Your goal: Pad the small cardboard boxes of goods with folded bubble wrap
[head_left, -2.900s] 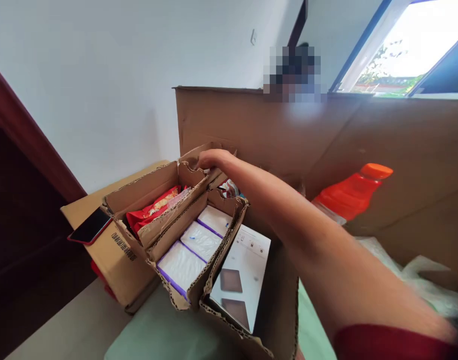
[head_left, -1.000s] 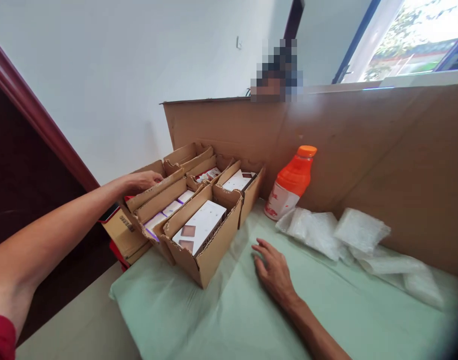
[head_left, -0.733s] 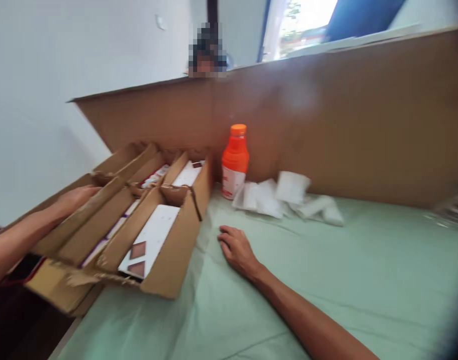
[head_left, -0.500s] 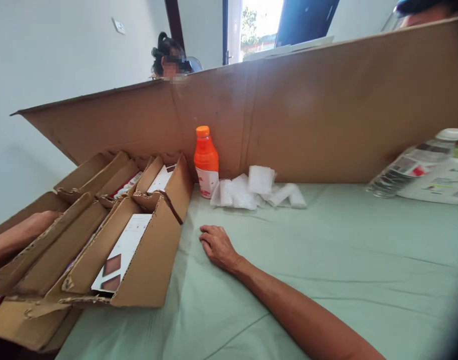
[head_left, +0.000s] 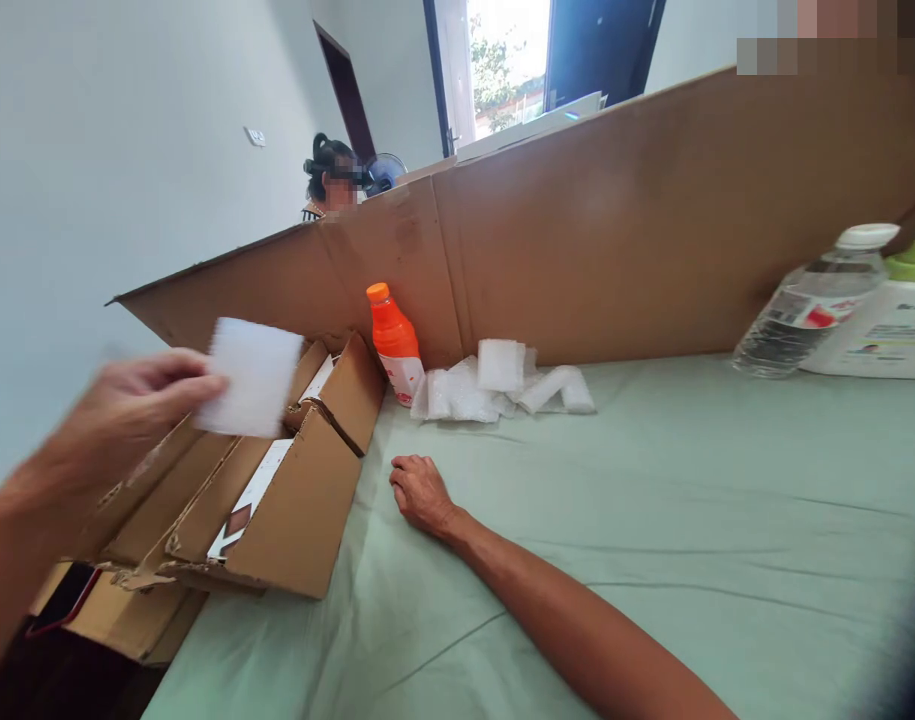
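My left hand [head_left: 123, 410] is raised above the open cardboard boxes [head_left: 292, 520] at the table's left end, pinching a small white foam-like pouch [head_left: 251, 377] between thumb and fingers. The hand and pouch are blurred by motion. My right hand [head_left: 419, 492] rests on the green tablecloth [head_left: 652, 520] just right of the nearest box, fingers curled under, with nothing visibly in it. A white carton with brown squares [head_left: 247, 500] lies in the nearest box.
An orange bottle [head_left: 393, 340] stands against the tall cardboard screen [head_left: 614, 250], with a heap of white pouches [head_left: 502, 390] beside it. A clear water bottle [head_left: 809, 305] and a white green-capped jug [head_left: 888, 325] sit at right. Another person's head [head_left: 335, 180] shows behind the screen.
My left hand came up out of the leftmost box holding a white pouch. The view swung right, bringing the water bottle and jug into sight. My right hand stayed on the cloth.
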{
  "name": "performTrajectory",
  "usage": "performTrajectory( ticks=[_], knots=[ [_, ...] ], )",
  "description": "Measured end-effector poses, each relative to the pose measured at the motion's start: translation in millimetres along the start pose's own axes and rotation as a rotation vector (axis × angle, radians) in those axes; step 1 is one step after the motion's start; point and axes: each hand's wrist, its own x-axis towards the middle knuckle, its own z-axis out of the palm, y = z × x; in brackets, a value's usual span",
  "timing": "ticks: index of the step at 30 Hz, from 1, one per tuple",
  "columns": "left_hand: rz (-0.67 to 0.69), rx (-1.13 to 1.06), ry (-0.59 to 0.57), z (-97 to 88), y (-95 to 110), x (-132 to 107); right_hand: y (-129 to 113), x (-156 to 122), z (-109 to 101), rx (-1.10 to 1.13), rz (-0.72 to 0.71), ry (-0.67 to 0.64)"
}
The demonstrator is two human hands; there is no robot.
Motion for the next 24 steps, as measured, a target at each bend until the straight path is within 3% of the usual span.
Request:
performTrajectory(
  ticks=[3, 5, 8, 10, 13, 16, 20, 24],
  knots=[
    [0.093, -0.265, -0.302, 86.9, 79.2, 7.4, -0.5, -2.3, -1.5, -0.007, -0.009, -0.007],
    [0.106, -0.313, -0.358, 147.2, 109.4, 23.0, -0.5, -4.3, -2.7, -0.017, -0.018, -0.01],
    [0.09, -0.235, -0.307, 223.7, 125.3, 52.7, 0.3, -6.2, -3.4, -0.035, -0.024, -0.013],
    [0.077, -0.167, -0.255, 260.0, 122.4, 68.2, 1.0, -6.2, -2.7, -0.042, -0.02, -0.015],
    [0.082, -0.034, -0.14, 292.2, 108.3, 74.1, 1.9, -4.7, 0.0, -0.034, -0.011, -0.017],
    [0.197, 0.075, -0.084, 308.4, 98.0, 62.7, 3.2, -2.4, 3.4, -0.005, -0.009, -0.019],
    [0.395, 0.181, -0.175, 331.3, 99.3, 50.4, 4.7, -1.0, 6.2, 0.024, -0.01, -0.019],
    [0.429, 0.276, -0.334, 361.1, 96.7, 55.3, 2.8, -0.9, 4.2, 0.023, 0.008, -0.021]
  ],
)
